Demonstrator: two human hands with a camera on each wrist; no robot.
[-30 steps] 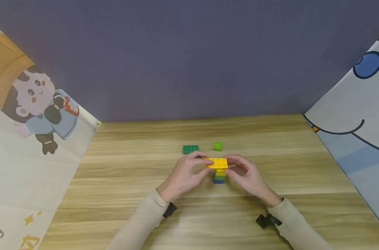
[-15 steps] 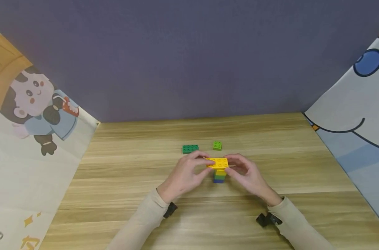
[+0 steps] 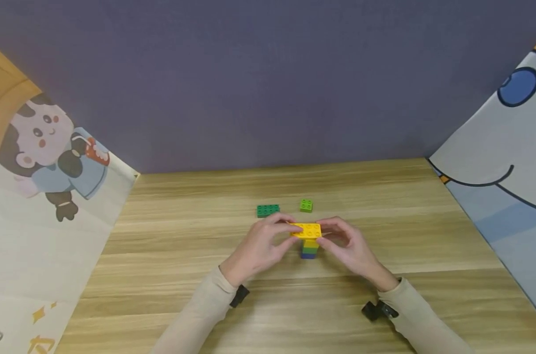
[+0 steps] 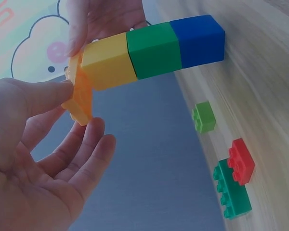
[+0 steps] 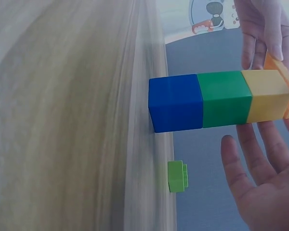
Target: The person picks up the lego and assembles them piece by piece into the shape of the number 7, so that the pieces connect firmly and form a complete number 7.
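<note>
A tower of three blocks stands on the table, with a blue block (image 5: pixel 176 103) at the bottom, a green block (image 5: pixel 226 98) in the middle and a yellow block (image 5: pixel 269 98) above. Across its top lies a flat yellow brick (image 3: pixel 311 230) with studs facing up, overhanging to the left. My left hand (image 3: pixel 261 246) pinches the left end of this flat brick between thumb and fingers. At the right end, my right hand (image 3: pixel 349 248) pinches it too. Whether the flat brick sits fully down on the yellow block, I cannot tell.
Behind the tower lie a dark green brick (image 3: pixel 268 211) and a small light green brick (image 3: pixel 306 205). A red brick (image 4: pixel 241 161) beside the dark green one shows in the left wrist view. A dark wall (image 3: pixel 276 98) rises at the table's (image 3: pixel 183 191) back edge.
</note>
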